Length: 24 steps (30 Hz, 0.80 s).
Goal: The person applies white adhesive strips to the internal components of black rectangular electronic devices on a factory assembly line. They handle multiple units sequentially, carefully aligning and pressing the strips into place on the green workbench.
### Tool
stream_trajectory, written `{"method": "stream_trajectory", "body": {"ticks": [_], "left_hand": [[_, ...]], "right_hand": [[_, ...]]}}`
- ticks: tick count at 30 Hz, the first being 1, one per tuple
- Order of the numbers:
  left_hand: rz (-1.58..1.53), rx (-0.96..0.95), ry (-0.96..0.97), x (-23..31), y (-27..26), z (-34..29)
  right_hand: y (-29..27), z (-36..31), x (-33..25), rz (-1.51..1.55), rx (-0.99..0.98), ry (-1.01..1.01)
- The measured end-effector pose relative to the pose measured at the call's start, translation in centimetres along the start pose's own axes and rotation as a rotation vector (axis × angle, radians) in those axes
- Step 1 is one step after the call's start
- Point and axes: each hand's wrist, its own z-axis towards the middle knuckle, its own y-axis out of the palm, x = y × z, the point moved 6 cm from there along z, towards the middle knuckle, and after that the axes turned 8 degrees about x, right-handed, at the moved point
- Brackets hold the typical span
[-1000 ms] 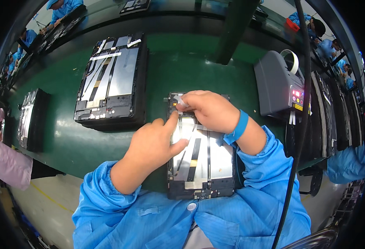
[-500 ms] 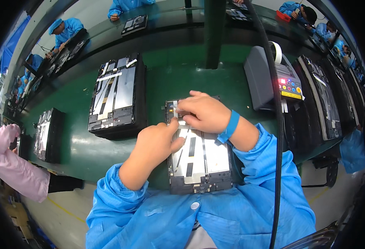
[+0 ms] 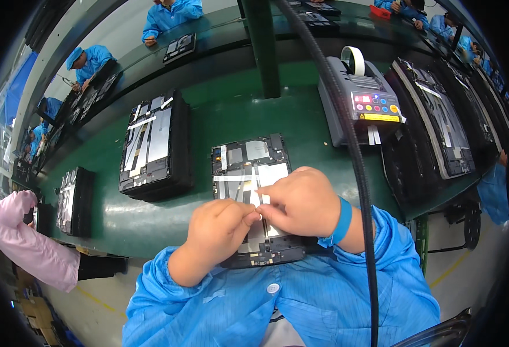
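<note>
An opened tablet (image 3: 274, 173) lies flat before me, its black frame and silver inner plates showing. A white strip (image 3: 226, 178) runs across its upper part, and a shorter white strip (image 3: 223, 157) sits near its far left corner. Over the middle of the tablet, the fingertips of my left hand (image 3: 215, 230) and my right hand (image 3: 306, 201) meet in a pinch. A small white bit shows at the fingertips, too small to name. My hands cover part of the tablet's middle and right side. A blue band (image 3: 340, 222) circles my right wrist.
A stack of opened tablets (image 3: 156, 144) stands at left, a smaller stack (image 3: 72, 199) farther left. A grey tape dispenser (image 3: 353, 92) stands at right beside more tablets (image 3: 439, 121). A black cable (image 3: 355, 156) hangs in front. Co-workers (image 3: 170, 17) sit across the green table (image 3: 208, 92).
My hands have moved from the tablet's far left part toward its middle, where their fingertips now meet. The tablet's far end and the white strip across it are uncovered. The view has shifted slightly.
</note>
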Motion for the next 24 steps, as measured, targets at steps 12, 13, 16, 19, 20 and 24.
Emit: {"method": "stream_trajectory", "body": {"ticks": [12,13,16,19,20,24], "left_hand": [[-0.163,-0.197,-0.465,-4.8,6.4,4.9],[-0.045,-0.236,-0.298,-4.5,7.0,5.4],[0.151,-0.298,-0.081,-4.0,8.1,5.5],[0.253,-0.301,-0.025,-3.7,8.3,5.4],[0.257,-0.283,-0.016,-3.9,8.2,5.2],[0.241,-0.243,-0.041,-5.0,7.7,4.5]], "right_hand": [[-3.2,-0.5,8.4,0.198,0.183,0.516],[-2.6,-0.4,9.5,0.311,0.204,0.573],[-0.6,0.2,11.8,0.522,0.250,0.692],[1.2,1.2,12.9,0.460,0.183,0.748],[1.7,1.5,13.2,0.439,0.176,0.739],[3.7,1.9,14.5,0.410,0.098,0.703]]}}
